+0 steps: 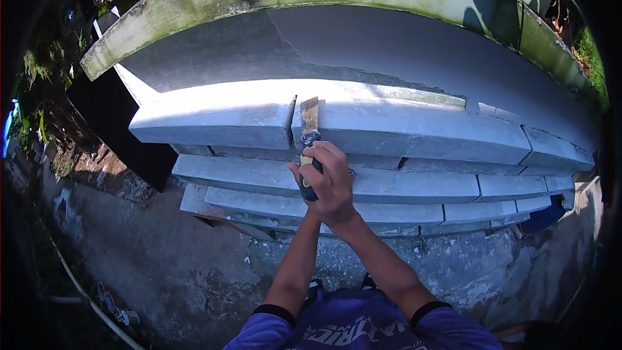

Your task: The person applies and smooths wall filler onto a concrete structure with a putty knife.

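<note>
My right hand (334, 185) has its fingers clamped round the handle (308, 192) of the scraper (311, 137), which points away over the near edge of the top slab (414, 124), just right of the gap (293, 123). I'd keep the blade (310, 114) low, pushing evenly. My left forearm (295, 269) ends behind my right; I can't tell that hand's grip, nor whether the blade touches the slab.
</note>
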Demonstrator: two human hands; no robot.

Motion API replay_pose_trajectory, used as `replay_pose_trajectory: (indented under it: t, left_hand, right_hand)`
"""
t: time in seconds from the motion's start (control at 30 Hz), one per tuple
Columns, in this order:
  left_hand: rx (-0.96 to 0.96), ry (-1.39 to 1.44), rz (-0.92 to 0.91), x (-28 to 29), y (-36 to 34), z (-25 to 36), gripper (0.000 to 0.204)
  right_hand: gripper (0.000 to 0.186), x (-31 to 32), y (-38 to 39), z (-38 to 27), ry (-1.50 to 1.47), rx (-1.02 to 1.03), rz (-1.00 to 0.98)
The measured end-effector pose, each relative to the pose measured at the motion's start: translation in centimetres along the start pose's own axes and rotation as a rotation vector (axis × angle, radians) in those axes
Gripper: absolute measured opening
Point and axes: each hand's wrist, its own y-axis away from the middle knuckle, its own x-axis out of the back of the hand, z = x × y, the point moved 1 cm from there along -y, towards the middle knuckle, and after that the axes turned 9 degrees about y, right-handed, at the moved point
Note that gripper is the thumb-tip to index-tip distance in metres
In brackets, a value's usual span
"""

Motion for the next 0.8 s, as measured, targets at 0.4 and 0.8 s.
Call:
replay_pose_trajectory:
  t: [0.4, 0.8]
  left_hand:
    - [0.024, -0.094, -0.186, -4.1, -0.9, 2.8, 0.022]
    - [-0.049, -0.110, -0.183, -4.6, -1.1, 2.3, 0.015]
  right_hand:
    - [0.038, 7.5, -2.9, 5.0, -0.027, -0.016, 0.272]
    - [0.035, 17.4, -14.2, 17.0, 0.245, -0.078, 0.191]
